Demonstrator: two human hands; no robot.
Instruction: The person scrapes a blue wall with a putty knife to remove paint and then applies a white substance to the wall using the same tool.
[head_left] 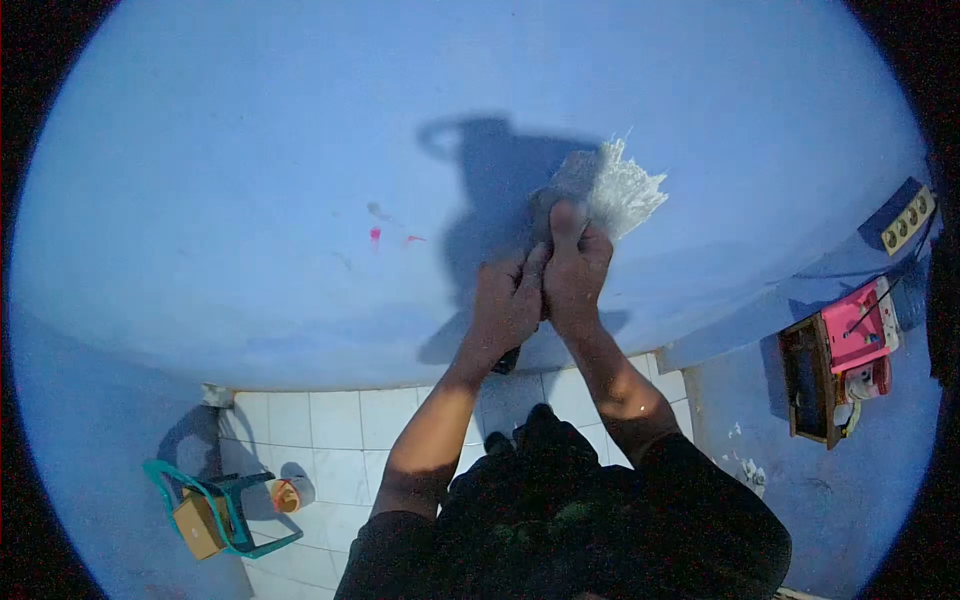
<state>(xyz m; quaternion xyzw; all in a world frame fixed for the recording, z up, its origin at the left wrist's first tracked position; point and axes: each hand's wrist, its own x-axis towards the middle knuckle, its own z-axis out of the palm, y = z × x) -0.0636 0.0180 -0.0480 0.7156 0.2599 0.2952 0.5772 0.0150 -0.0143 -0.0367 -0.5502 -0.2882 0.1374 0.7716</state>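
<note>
Both of my hands are together in front of the blue wall [300,130]. My left hand [508,305] has its fingers closed around something dark, whose black end [507,361] shows below the palm. Close against it on the right, my right hand [577,265] is closed too, thumb pointing up; what it grips is too dark to make out. Just above and right of the fingertips lies a rough whitish patch [630,190] with jagged edges on the wall. Shadows of my hands and head fall over the patch's left part.
A green chair [265,548] with a cardboard box [198,527] stands lower left, beside a small orange-rimmed container [286,496] on the white tile floor [335,475]. On the right wall are a wooden shelf [808,380], a pink item [855,325] and a socket strip [908,222].
</note>
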